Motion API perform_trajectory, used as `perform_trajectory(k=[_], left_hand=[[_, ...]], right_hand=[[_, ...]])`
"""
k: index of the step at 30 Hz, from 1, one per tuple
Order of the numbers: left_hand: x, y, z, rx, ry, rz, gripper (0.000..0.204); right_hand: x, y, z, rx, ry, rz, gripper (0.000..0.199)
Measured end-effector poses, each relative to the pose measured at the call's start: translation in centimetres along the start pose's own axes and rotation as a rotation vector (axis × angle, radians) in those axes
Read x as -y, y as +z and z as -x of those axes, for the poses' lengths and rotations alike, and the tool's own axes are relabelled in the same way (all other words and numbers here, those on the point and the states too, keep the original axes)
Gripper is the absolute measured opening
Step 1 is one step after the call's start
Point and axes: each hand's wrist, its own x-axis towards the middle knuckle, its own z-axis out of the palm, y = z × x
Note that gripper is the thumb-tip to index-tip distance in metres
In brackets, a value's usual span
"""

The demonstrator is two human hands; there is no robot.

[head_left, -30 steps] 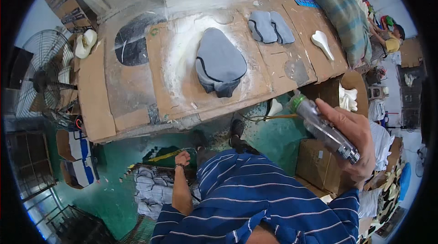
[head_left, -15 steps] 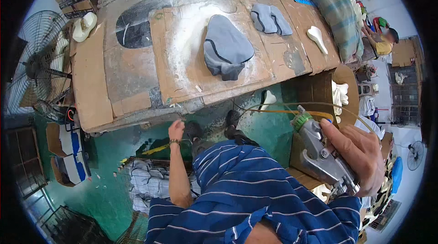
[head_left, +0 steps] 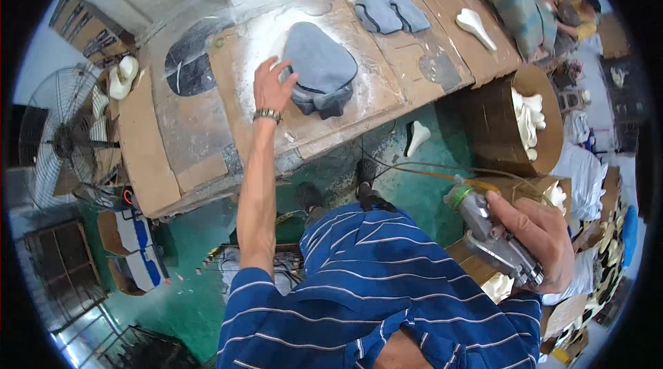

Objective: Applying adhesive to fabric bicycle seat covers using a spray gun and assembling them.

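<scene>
Reaching out over the tabletop (head_left: 197, 120), the left hand (head_left: 273, 89) is right at the left edge of the gray seat cover (head_left: 319, 58), thumb and fingers curved with a decent gap between them. Honestly can't tell if it's touching the cover or just beside it. That cover's sitting around the middle of the tabletop, near the front edge, on cardboard (head_left: 376, 89) with a big white dusty patch around it. The right hand (head_left: 542, 241) is off to the side, wrapped around a metal spray gun (head_left: 483, 220) with a green ring near its tip, well apart from the cover. Up and to the right of the cover there's a pair of gray pads (head_left: 378, 11), then a white bike saddle shell (head_left: 475, 27), and a striped pillow (head_left: 507, 6) past that.
</scene>
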Motion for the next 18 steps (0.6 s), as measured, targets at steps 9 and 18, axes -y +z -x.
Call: perform_trajectory(k=[9, 18], left_hand=[[0.4, 2.7, -2.3, 0.240, 0.045, -0.337, 0.042], [0.8, 3.6, -0.6, 0.231, -0.068, -0.277, 0.042]], right_hand=[[-9.5, 0.3, 3.0, -0.125, 0.058, -0.205, 0.067], [-17.8, 0.4, 4.3, -0.272, 0.047, -0.352, 0.066]])
